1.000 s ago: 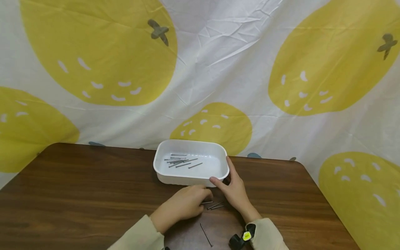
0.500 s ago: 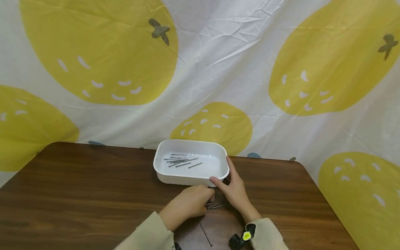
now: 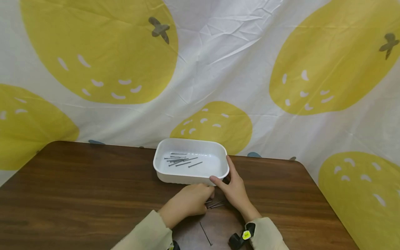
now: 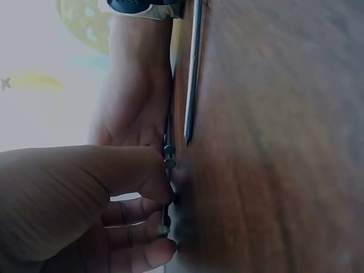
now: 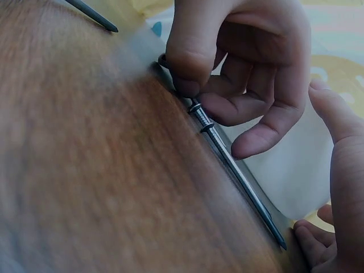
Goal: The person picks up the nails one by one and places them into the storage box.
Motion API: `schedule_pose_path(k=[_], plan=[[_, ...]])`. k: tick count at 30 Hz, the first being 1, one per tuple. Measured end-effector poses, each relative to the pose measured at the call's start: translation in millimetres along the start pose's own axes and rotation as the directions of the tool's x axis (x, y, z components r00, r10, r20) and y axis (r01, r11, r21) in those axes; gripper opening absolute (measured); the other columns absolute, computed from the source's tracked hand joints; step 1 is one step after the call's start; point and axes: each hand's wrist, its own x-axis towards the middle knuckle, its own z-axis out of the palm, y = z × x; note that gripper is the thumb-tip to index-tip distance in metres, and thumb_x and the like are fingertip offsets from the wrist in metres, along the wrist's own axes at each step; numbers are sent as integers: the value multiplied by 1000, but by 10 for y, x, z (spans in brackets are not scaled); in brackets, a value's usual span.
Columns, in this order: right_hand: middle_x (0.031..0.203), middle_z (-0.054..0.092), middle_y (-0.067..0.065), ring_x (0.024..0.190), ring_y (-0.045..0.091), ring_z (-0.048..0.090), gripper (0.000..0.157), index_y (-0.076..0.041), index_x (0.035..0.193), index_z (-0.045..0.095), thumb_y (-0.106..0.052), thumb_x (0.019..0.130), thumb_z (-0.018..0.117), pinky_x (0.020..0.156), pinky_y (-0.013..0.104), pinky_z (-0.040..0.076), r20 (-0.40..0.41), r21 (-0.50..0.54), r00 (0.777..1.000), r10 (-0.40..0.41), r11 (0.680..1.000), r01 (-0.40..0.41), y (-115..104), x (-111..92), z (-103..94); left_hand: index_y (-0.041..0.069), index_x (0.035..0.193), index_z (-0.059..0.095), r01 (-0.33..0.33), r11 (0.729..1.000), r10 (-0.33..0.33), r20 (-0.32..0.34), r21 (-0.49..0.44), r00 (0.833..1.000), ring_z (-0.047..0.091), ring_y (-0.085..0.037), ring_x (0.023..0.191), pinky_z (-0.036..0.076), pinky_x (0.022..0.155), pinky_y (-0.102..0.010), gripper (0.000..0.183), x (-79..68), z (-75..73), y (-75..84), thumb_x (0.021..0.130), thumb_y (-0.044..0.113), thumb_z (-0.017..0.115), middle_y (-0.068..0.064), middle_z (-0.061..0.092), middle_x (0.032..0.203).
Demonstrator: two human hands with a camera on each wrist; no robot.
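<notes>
In the head view my left hand [image 3: 190, 201] is low over the table in front of a white rectangular dish [image 3: 187, 180]. Its thumb and fingertips pinch a nail [image 5: 163, 60], whose head shows beside the thumb in the right wrist view. Touching or just beside those fingers, a few loose nails [image 3: 217, 205] lie on the wood. My right hand [image 3: 235, 192] holds the dish's near right corner, thumb at the front rim and fingers along the right side. Several grey nails [image 3: 182, 161] lie inside the dish, mostly toward its left.
One separate nail [image 3: 205, 233] lies on the brown wooden table [image 3: 93, 194] nearer the body, between the forearms. Behind the table hangs a white cloth [image 3: 218, 69] with yellow fruit shapes. A black wrist camera [image 3: 239, 240] sits low beside the right sleeve.
My left hand has shifted slightly to the right, toward the loose nails, and its fingers have drawn together. The right hand and the dish have stayed put.
</notes>
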Motion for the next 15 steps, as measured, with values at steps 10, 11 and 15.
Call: schedule_pose_path(k=[10,11,15], plan=[[161,39,13,139,29,52,98,-20,163,18,-30,87,79,111,48,45,1,3,1000,-4,1000,4,-6,10,4,20,93,67,-20,1000,20,-7,9,1000,62,-10,78,52,69,-27,26,-31,-7,-33,73,13,83,7,67,90],[161,39,14,139,29,52,98,-20,163,18,-30,87,79,111,48,45,1,3,1000,-3,1000,3,-6,10,3,19,93,68,-23,1000,23,-6,8,1000,62,-9,78,52,69,-27,26,-32,-11,-32,73,12,83,7,67,90],[160,39,14,139,30,52,98,-20,163,19,-30,87,79,111,48,45,-1,2,1000,5,1000,-5,-7,3,5,19,94,68,-45,999,45,-2,-9,999,57,-7,74,50,66,-25,26,-40,-44,-26,74,10,82,7,64,89]])
